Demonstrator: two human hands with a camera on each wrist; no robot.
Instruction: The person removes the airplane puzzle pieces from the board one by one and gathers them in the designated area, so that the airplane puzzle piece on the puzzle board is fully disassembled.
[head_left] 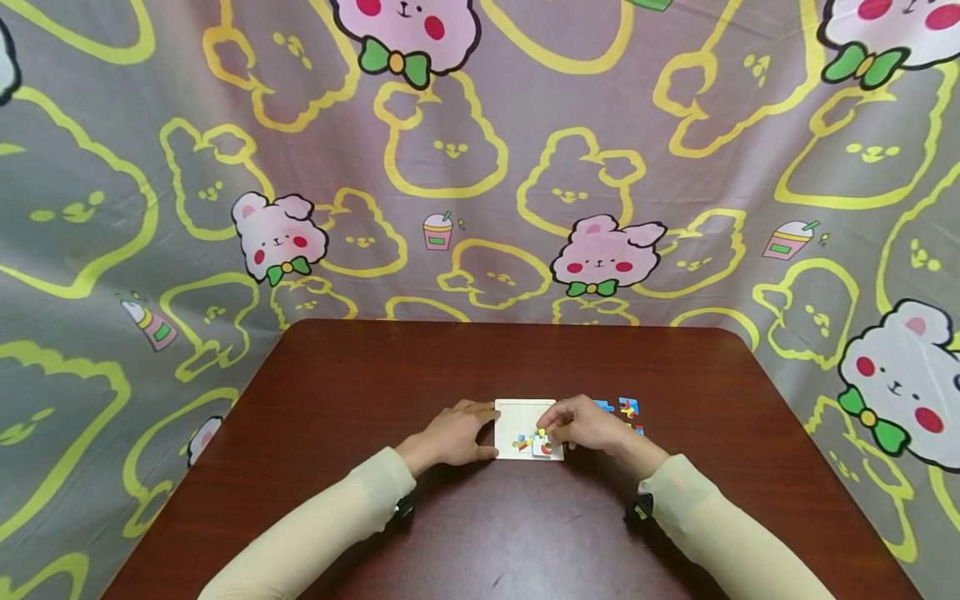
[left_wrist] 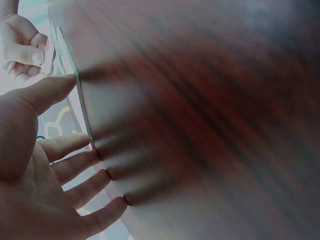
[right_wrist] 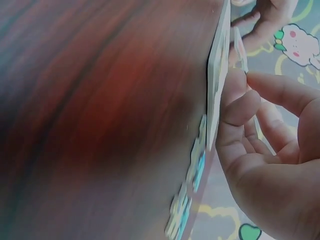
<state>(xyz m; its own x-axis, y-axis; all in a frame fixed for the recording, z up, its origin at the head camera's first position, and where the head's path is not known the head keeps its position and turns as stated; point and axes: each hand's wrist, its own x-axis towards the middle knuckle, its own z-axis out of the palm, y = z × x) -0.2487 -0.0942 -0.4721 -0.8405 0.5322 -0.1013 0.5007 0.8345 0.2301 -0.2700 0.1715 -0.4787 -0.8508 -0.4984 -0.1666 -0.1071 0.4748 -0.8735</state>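
A white puzzle board (head_left: 513,417) lies flat on the table, with a puzzle piece (head_left: 520,443) set in its lower part. My left hand (head_left: 452,433) touches the board's left edge, thumb and fingers spread and fairly straight, as the left wrist view also shows. Over the board's right part, my right hand (head_left: 588,423) pinches another puzzle piece (head_left: 542,448) between thumb and fingers. In the right wrist view that piece (right_wrist: 240,50) stands tilted above the board (right_wrist: 218,65), apart from its surface.
Several loose puzzle pieces (head_left: 628,407) lie on the brown table (head_left: 390,367) to the right of the board, partly hidden by the right hand. A patterned cloth (head_left: 495,208) hangs behind the table and along its sides.
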